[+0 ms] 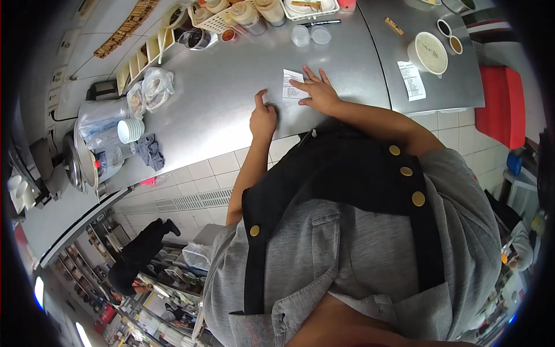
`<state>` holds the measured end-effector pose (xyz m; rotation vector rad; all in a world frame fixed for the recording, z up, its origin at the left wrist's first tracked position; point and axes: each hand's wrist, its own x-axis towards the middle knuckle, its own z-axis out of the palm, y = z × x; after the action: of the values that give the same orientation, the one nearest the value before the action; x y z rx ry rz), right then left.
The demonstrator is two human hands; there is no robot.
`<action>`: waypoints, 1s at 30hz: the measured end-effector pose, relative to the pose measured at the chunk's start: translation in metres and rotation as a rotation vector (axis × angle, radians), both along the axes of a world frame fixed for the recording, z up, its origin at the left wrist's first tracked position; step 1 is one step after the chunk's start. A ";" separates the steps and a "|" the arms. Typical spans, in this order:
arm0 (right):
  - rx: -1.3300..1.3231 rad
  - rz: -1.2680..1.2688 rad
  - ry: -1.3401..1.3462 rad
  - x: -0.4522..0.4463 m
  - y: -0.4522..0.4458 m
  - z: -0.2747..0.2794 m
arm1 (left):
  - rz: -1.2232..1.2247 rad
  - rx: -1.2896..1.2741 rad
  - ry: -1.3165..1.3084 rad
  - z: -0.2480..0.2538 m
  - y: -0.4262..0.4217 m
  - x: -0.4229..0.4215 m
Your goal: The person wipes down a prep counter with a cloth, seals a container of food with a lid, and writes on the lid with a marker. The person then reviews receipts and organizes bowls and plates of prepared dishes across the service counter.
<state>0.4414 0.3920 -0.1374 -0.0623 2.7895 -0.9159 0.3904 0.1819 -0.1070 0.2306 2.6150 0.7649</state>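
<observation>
A small printed paper slip point(293, 85) lies on the steel counter point(214, 87). My right hand point(321, 94) rests over its right side with the fingers spread, touching the paper and gripping nothing. To the left of the slip, my left hand point(264, 120) is at the counter, index finger stretched out and the other fingers partly curled, with nothing visible in it. Above the slip are two small clear round containers point(300, 36) and a black pen point(324, 23). A second printed slip point(411, 81) lies further right, below a large lidded white tub point(428, 53).
Sauce bottles point(247, 17) stand in a white basket at the back. Plastic bags point(157, 88), stacked cups point(130, 130) and a dark cloth point(151, 152) are at the left. A red bin point(500, 107) is at the right. Another person point(141, 248) is at the lower left.
</observation>
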 end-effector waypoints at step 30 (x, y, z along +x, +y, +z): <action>0.015 -0.017 0.027 0.003 0.005 -0.006 | -0.238 -0.167 -0.028 0.007 0.046 0.036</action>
<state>0.4446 0.3967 -0.1438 -0.0488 2.8254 -0.9043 0.4266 0.2276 -0.1004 0.4680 2.5476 0.4630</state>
